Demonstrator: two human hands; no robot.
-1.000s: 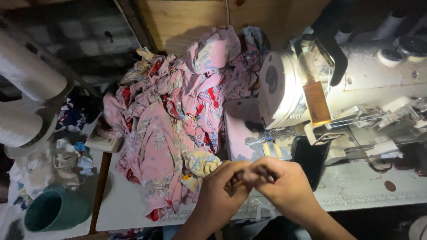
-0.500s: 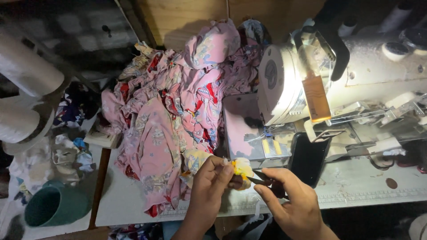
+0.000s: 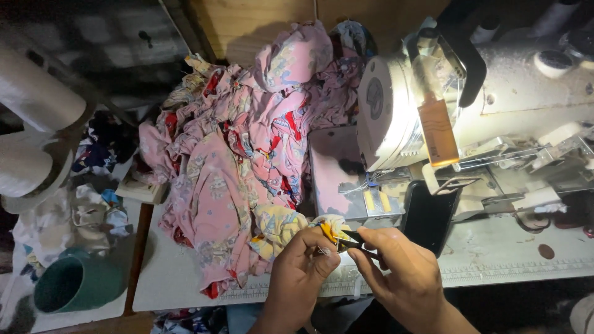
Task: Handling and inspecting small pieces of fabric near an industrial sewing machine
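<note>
My left hand (image 3: 303, 269) pinches the yellow-and-white edge of a fabric piece (image 3: 291, 224) at the front of the sewing table (image 3: 495, 253). My right hand (image 3: 399, 275) holds small thread snips (image 3: 348, 238), orange at the grip, with the blades at that same edge. Both hands meet just in front of the sewing machine's needle plate (image 3: 371, 201). The fabric runs back into a big heap of pink floral cloth (image 3: 247, 142).
A white sewing machine (image 3: 489, 105) fills the right side, lit by its lamp. A black phone (image 3: 429, 213) lies on the table under the machine arm. Large white thread cones (image 3: 31, 124) stand at the left, above a green cup (image 3: 71, 281) and cloth scraps.
My hands have drawn slightly apart and lifted toward the machine. The yellow fabric edge and the snips, hidden between my fingers a second ago, now show.
</note>
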